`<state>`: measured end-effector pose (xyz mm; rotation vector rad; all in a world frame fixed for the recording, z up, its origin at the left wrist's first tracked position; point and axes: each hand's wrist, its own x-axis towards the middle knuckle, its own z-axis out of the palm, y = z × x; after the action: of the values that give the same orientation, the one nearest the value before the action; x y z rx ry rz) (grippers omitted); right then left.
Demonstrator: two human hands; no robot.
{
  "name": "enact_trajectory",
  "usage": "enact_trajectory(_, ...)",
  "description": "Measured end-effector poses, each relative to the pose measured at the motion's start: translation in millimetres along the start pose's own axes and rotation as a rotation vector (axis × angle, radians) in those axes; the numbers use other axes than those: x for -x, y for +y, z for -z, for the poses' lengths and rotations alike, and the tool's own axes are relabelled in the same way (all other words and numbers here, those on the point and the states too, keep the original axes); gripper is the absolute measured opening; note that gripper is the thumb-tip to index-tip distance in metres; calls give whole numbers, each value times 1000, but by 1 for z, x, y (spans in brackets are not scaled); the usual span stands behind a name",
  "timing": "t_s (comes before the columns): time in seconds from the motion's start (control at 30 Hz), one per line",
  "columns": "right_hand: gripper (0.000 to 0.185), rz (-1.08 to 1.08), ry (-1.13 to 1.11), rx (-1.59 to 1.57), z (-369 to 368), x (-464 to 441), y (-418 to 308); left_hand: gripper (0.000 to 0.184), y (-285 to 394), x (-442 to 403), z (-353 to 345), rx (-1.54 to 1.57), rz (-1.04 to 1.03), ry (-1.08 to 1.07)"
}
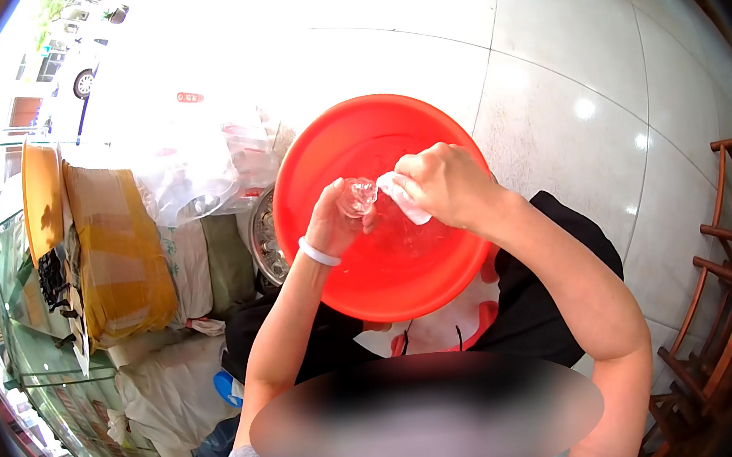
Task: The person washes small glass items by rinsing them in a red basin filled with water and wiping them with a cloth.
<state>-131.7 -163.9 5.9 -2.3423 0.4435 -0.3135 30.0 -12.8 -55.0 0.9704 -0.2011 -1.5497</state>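
Observation:
Over a large red basin [389, 288], my left hand [330, 223] holds a small clear glass [356, 199], its fingers wrapped round it. A white bracelet circles the left wrist. My right hand [441, 182] pinches a white cloth [405, 200] right beside the glass, at its right edge. Whether the cloth touches the glass is hard to tell. The basin's inside looks wet or holds some clear things that I cannot make out.
Left of the basin stand a metal bowl [263, 238] with glassware, plastic bags [211, 173] and a box wrapped in yellow tape [122, 252]. Wooden chairs [724, 282] are at the far right on the tiled floor [558, 113]. Red footwear [481, 323] shows below the basin.

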Motion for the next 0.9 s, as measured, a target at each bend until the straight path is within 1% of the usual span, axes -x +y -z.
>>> enact_trajectory(0.03, 23, 3, -2, 2, 1, 0, 1, 40, 1, 1, -3, 2, -3, 0)
enact_trajectory(0.1, 21, -47, 44, -21, 2, 0, 3, 50, 3, 1, -7, 24, 26, -57)
enact_trajectory(0.13, 21, -44, 41, -18, 3, 0, 4, 50, 3, 2, -6, 27, 22, -57)
enact_trajectory(0.2, 20, -66, 35, -19, 5, 0, 5, 60, 3, 2, -5, -1, 60, -137)
enact_trajectory(0.23, 20, -62, 32, -16, 5, 0, 6, 60, 4, 3, -6, 2, 55, -137)
enact_trajectory(0.3, 19, -65, 36, -37, 4, -1, 7, 66, 7, 4, -12, 10, 82, -158)
enact_trajectory(0.33, 19, -61, 34, -35, 4, -1, 7, 66, 8, 5, -14, 11, 78, -157)
enact_trajectory(0.4, 18, -84, 27, -28, 5, -2, 6, 67, 9, 6, -18, 154, 120, -87)
enact_trajectory(0.5, 17, -89, 8, -28, 3, -2, 8, 69, 10, 7, -16, 247, 133, -108)
enact_trajectory(0.53, 17, -86, 7, -27, 3, -3, 8, 69, 9, 7, -15, 248, 130, -108)
enact_trajectory(0.6, 27, -66, 85, -67, 1, -2, 7, 73, 7, 7, -13, 243, 121, -136)
enact_trajectory(0.73, 27, -54, 74, -57, -2, -2, 9, 76, 5, 7, -17, 234, 124, -121)
enact_trajectory(0.8, 27, -49, 81, -64, -2, -2, 8, 78, 7, 8, -24, 317, 133, -64)
enact_trajectory(0.9, 27, -36, 79, -76, -1, -2, 6, 77, 6, 7, -22, 343, 138, -80)
